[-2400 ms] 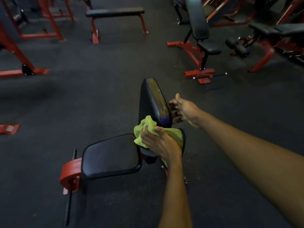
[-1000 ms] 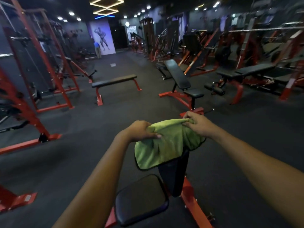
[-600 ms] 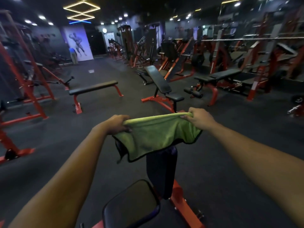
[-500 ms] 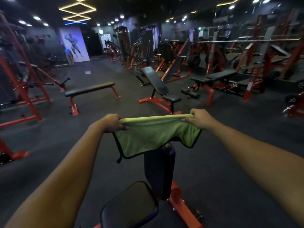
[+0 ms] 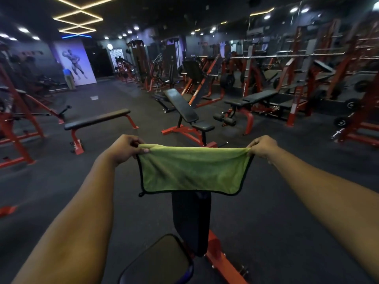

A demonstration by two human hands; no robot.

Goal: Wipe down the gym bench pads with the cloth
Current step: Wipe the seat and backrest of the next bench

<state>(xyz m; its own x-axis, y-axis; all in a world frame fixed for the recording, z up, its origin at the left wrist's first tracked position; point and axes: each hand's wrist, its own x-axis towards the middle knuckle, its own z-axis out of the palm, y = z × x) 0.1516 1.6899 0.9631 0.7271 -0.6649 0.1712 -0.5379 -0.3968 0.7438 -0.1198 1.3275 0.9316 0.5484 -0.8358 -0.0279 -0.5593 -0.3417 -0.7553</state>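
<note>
Behind cloth (image 5: 192,169), back pad (image 5: 191,222) top hidden.

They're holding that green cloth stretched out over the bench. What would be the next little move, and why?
Probably lower the cloth onto the upright back pad showing beneath it. The left hand and right hand each pinch a top corner, so it hangs spread flat, ready to drape and wipe.

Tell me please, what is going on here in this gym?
A person holds a green cloth spread out, the left hand pinching one top corner and the right hand the other. It hides the top of the upright back pad of a bench; the seat pad lies below. Neither pad is being wiped now.
</note>
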